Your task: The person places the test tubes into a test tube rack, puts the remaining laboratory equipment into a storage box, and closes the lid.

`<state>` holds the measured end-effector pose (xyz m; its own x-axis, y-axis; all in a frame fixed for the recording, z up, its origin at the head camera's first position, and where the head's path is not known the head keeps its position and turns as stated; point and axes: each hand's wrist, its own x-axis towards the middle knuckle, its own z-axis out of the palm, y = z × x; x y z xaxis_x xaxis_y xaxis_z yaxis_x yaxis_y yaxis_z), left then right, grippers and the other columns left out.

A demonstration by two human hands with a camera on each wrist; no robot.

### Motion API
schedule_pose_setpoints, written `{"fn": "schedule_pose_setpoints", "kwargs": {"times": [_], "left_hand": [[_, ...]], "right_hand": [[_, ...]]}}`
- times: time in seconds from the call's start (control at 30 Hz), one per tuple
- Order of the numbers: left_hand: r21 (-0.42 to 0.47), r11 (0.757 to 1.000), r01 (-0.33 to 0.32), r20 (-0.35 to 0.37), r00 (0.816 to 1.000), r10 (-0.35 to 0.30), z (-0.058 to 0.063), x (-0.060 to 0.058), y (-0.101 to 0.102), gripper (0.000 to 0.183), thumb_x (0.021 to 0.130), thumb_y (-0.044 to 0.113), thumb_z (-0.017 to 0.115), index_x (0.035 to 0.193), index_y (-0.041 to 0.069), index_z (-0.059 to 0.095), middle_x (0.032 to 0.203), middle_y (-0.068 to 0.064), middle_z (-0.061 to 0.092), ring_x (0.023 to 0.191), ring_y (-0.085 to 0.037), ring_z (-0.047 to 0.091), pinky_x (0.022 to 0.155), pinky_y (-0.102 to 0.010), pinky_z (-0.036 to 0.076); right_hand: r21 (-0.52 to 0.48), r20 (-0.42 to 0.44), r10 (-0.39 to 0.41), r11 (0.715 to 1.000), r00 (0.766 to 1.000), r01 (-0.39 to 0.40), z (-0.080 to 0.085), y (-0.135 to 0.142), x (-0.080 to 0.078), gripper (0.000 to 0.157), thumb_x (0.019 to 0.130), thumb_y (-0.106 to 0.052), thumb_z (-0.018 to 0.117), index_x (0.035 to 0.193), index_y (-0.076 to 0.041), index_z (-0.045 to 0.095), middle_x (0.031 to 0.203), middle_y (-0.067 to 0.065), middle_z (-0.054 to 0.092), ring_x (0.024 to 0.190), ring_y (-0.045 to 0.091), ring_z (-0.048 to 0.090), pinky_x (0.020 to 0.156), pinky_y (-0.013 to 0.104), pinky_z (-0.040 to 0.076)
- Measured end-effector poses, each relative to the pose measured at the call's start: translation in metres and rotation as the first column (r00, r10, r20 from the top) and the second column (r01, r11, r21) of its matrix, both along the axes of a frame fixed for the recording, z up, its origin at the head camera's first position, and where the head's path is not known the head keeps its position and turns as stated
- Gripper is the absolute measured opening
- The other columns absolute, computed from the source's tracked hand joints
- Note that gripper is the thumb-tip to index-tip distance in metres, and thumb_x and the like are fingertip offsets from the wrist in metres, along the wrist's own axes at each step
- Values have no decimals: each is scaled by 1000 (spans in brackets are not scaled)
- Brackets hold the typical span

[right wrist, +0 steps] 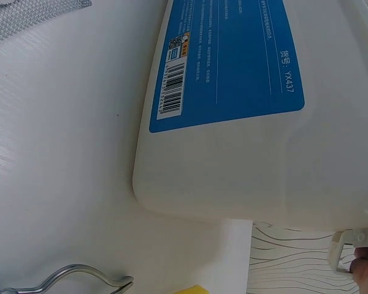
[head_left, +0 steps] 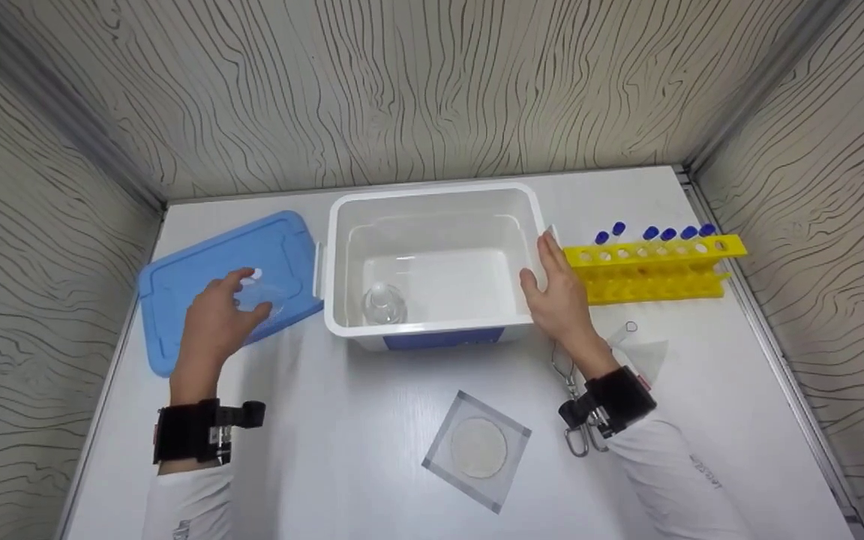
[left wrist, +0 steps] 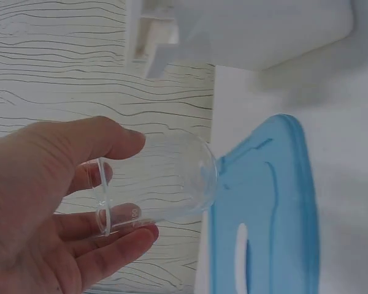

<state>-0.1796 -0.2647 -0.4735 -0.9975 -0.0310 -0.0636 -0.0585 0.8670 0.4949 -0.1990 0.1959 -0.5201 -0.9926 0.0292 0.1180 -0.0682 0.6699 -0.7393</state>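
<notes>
My left hand (head_left: 216, 315) grips a clear glass beaker (left wrist: 162, 174), fingers and thumb around it near its rim. The beaker lies tilted on its side in the left wrist view and is over the blue lid (head_left: 282, 240) in the head view. At the right side of the white storage bin (head_left: 432, 193), my right hand (head_left: 558, 300) rests with straight fingers, the thumb by the rim. Its fingertips touch the white side latch (right wrist: 337, 251) in the right wrist view. Inside the bin's front left corner stands a small round glass bottle (head_left: 384, 306) with a whitish top.
A yellow rack (head_left: 653, 281) with several blue-capped tubes stands right of the bin. Metal tongs (head_left: 576, 441) lie partly under my right wrist, beside a clear funnel (head_left: 649, 356). A square wire gauze (head_left: 478, 448) with a pale round centre lies in front. Patterned walls enclose the table.
</notes>
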Motion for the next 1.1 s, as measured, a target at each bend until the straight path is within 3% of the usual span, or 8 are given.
{"fn": "schedule_pose_setpoints", "kwargs": {"times": [0.1, 0.27, 0.43, 0.57, 0.7, 0.83, 1.1], "left_hand": [[4, 1000, -9, -99, 995, 10, 23, 1, 9, 59, 90, 25, 68, 143, 5, 50, 129, -29, 60, 110, -45, 63, 82, -56, 55], [19, 1000, 25, -242, 970, -19, 58, 0, 36, 57, 87, 23, 73, 139, 7, 55, 127, -27, 63, 107, -43, 65, 82, -55, 56], [9, 992, 125, -292, 949, -117, 76, -8, 68, 58, 86, 24, 75, 138, 8, 56, 129, -24, 63, 107, -41, 65, 87, -55, 55], [-23, 974, 227, -271, 936, -225, 81, -17, 92, 59, 86, 26, 75, 139, 8, 55, 130, -22, 63, 113, -40, 62, 93, -54, 53], [-45, 951, 305, -192, 932, -307, 82, -29, 111, 59, 88, 29, 72, 142, 12, 53, 134, -20, 62, 122, -39, 58, 100, -54, 49], [-35, 934, 356, -108, 928, -358, 82, -41, 126, 59, 89, 31, 70, 142, 15, 51, 136, -17, 60, 124, -37, 57, 101, -53, 48], [-64, 896, 439, -61, 894, -443, 73, -56, 147, 54, 88, 24, 71, 139, 14, 55, 138, -16, 55, 120, -36, 60, 101, -48, 51]], "right_hand": [[4, 11, 1, 1000, 1000, -1, 0, 0, 0, 65, 100, -26, 51, 155, 0, 26, 166, 15, 20, 154, 31, 22, 127, 44, 19], [11, 21, -2, 1000, 1000, 2, 0, 1, 1, 65, 101, -25, 51, 155, -1, 26, 166, 14, 19, 154, 31, 21, 127, 45, 19], [5, 12, -10, 1000, 1000, 10, -2, 3, 1, 64, 100, -24, 52, 155, 0, 27, 166, 14, 20, 154, 32, 23, 126, 46, 21], [11, -2, -15, 1000, 1000, 15, -4, 4, 0, 63, 100, -24, 51, 154, 0, 28, 165, 15, 23, 153, 32, 26, 126, 46, 22], [12, 2, -13, 1000, 1000, 13, -4, 4, -1, 64, 101, -26, 51, 154, -1, 28, 165, 14, 22, 153, 31, 25, 126, 45, 21], [3, 13, -9, 1000, 1000, 9, -3, 3, 0, 64, 101, -26, 51, 155, -2, 27, 166, 13, 20, 154, 31, 23, 126, 46, 20], [7, 3, -2, 1000, 1000, 2, 0, -1, -1, 64, 100, -25, 52, 154, 0, 27, 166, 14, 21, 153, 32, 23, 126, 45, 20]]}}
